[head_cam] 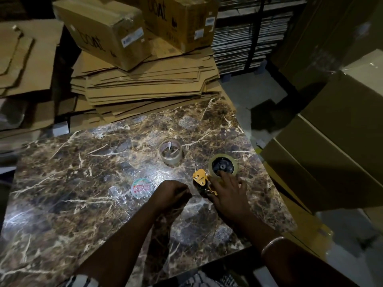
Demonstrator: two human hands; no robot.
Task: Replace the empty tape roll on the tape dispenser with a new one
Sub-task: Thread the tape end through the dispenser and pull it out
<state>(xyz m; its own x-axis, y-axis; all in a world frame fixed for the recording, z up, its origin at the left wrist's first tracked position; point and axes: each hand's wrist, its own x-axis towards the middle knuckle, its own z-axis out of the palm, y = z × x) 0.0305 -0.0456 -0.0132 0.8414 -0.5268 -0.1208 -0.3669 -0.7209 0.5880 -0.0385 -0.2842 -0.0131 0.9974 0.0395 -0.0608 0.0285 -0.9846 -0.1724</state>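
Note:
A yellow and black tape dispenser (200, 179) lies on its side on the brown marble table (83, 183). A tan tape roll (222, 167) sits on its black hub. My right hand (228, 193) rests flat over the dispenser's handle, with its fingertips on the hub and the roll's near edge. My left hand (172, 193) is curled just left of the dispenser, fingers closed; I cannot tell whether it pinches anything. An almost empty tape core (170, 153) stands on the table behind the dispenser. A crumpled clear wrapper with a round red and green label (141, 187) lies left of my left hand.
Flattened cardboard sheets (145, 88) are stacked at the table's far edge, with two sealed cartons (103, 32) on top. Large cartons (331, 141) stand close to the table's right side. More flat cardboard (27, 59) lies at the far left.

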